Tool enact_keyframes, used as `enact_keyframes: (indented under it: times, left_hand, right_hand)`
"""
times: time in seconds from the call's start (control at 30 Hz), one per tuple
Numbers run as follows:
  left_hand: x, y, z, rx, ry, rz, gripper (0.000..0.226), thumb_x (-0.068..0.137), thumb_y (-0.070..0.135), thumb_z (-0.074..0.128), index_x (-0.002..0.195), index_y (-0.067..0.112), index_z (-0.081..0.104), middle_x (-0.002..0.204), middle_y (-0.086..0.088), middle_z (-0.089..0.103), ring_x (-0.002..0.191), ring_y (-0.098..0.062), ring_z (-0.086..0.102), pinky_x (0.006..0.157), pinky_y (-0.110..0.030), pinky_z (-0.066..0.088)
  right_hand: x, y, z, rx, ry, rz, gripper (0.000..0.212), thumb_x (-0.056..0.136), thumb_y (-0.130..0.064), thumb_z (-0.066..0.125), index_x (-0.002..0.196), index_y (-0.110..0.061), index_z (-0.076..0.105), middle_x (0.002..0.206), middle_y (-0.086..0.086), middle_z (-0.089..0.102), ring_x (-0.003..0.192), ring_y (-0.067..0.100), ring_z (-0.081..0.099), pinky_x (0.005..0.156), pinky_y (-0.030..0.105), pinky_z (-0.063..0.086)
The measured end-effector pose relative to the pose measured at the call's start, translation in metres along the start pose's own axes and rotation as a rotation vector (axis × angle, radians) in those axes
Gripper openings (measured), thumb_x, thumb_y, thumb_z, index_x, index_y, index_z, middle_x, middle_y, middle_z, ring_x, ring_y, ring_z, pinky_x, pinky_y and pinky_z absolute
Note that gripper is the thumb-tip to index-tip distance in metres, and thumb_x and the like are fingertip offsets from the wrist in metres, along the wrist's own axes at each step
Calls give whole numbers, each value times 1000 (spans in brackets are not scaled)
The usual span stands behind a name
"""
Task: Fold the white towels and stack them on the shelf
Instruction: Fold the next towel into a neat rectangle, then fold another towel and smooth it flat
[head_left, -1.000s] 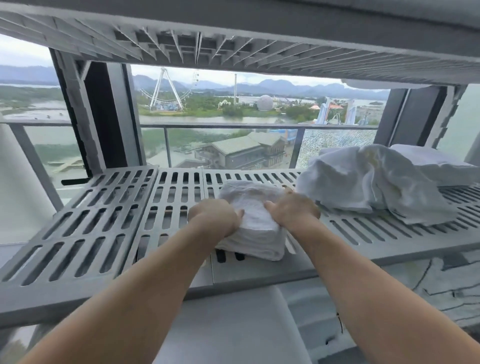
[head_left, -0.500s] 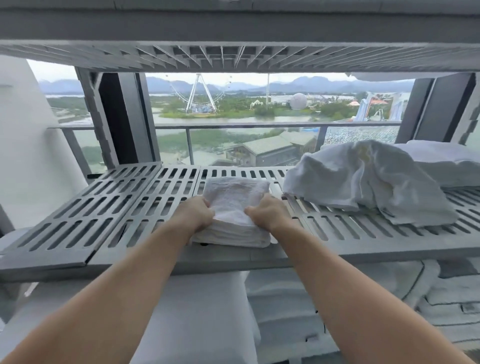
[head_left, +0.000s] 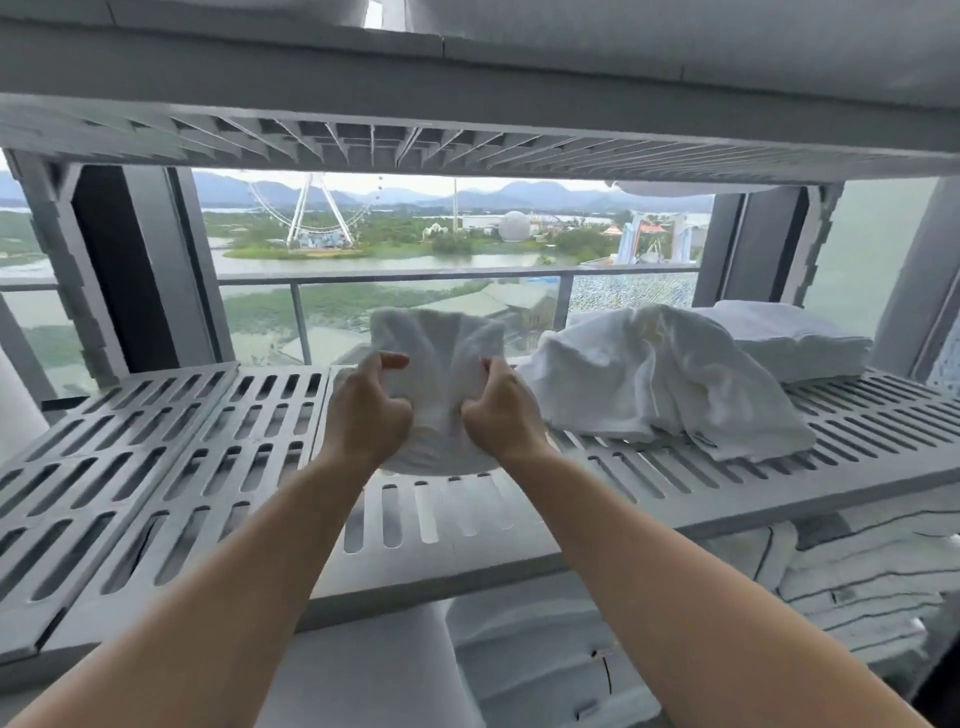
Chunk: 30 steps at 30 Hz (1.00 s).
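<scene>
Where the grey slotted plastic shelf (head_left: 156, 467) runs across the view, its open slats fill the left side, and a glass railing and a waterside landscape show behind it. Just right of that stretch, the left hand (head_left: 363, 415) grips the left edge of a small white terry towel (head_left: 441, 353). Its thumb lies across the near face and its fingers are curled round behind the cloth. The towel stands nearly upright over the middle of the shelf, bunched between both hands. Its lower edge seems to hang just clear of the slats, though the hands hide the contact. The right hand (head_left: 501, 415) pinches the towel's right edge in the same way, thumb in front and curled fingers tucked behind. Just beside it, a large crumpled white towel (head_left: 660, 384) slumps on the shelf. At the far right a folded white towel (head_left: 795, 343) lies flat, partly under the crumpled one.
</scene>
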<state>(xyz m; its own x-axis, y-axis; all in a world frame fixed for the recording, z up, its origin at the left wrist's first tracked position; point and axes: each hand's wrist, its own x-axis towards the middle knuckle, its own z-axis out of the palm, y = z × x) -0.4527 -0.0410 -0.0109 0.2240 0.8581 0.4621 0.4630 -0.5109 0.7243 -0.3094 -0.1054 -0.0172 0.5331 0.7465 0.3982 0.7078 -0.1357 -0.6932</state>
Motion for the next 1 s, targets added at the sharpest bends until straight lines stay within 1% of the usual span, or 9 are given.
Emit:
enact_keyframes:
  times: [0.13, 0.23, 0.33, 0.4, 0.47, 0.53, 0.7, 0.9, 1.0]
  left_hand:
    - [16, 15, 19, -115, -12, 48, 54, 79, 8, 58, 128, 30, 61, 117, -15, 57, 99, -33, 62, 93, -38, 53]
    - [19, 30, 49, -186, -24, 83, 55, 81, 8, 60, 132, 28, 60, 124, -14, 56, 101, -26, 58, 93, -28, 47]
    - [10, 48, 83, -247, -14, 128, 56, 83, 7, 60, 135, 29, 58, 122, -11, 51, 93, -16, 49, 85, -19, 36]
    - [4, 64, 105, -285, 1, 148, 57, 85, 7, 59, 137, 30, 56, 120, -6, 48, 89, -14, 48, 84, -17, 34]
    - [-1, 83, 127, -304, 9, 152, 60, 87, 6, 58, 141, 31, 52, 118, -1, 43, 84, -10, 47, 82, -19, 35]
    - [-5, 103, 150, -318, 8, 144, 63, 88, 6, 56, 145, 33, 48, 118, 2, 39, 84, -10, 46, 82, -22, 36]
    - [-15, 160, 218, -320, 38, 168, 62, 90, 8, 56, 146, 32, 47, 123, -3, 42, 94, -17, 48, 87, -26, 40]
    - [-15, 223, 301, -326, 47, 170, 62, 89, 12, 56, 146, 36, 46, 124, -1, 41, 91, -14, 46, 86, -22, 35]
    - [-11, 245, 331, -314, 78, 150, 63, 88, 14, 55, 144, 41, 45, 121, 1, 41, 86, -12, 47, 83, -21, 35]
  right_hand:
    - [18, -2, -14, 3, 165, 11, 54, 82, -10, 55, 135, -12, 50, 122, 15, 60, 113, 32, 57, 92, 31, 42]
    - [25, 13, -32, -24, 284, 10, 51, 83, -9, 54, 134, -13, 53, 119, 13, 61, 110, 32, 59, 92, 34, 44]
    - [28, 38, -54, -44, 379, 9, 49, 82, -7, 53, 131, -14, 55, 118, 11, 61, 106, 32, 61, 89, 37, 47]
    - [32, 55, -71, -49, 421, 12, 48, 82, -8, 54, 129, -15, 55, 117, 9, 61, 104, 32, 61, 87, 36, 47]
    - [37, 74, -89, -61, 447, 20, 47, 82, -9, 55, 128, -16, 55, 117, 9, 60, 103, 32, 61, 86, 36, 46]
    - [42, 95, -110, -58, 466, 20, 47, 82, -9, 55, 129, -16, 54, 117, 9, 60, 103, 32, 60, 87, 36, 46]
    - [59, 153, -166, -30, 548, -17, 48, 83, -11, 56, 130, -17, 54, 120, 9, 59, 104, 33, 59, 89, 41, 48]
    - [92, 230, -238, 22, 518, -32, 50, 84, -16, 54, 133, -21, 52, 123, 3, 57, 104, 27, 60, 88, 38, 49]
    - [112, 258, -257, 47, 498, -22, 50, 83, -18, 54, 132, -24, 51, 122, 0, 56, 102, 24, 59, 81, 34, 44]
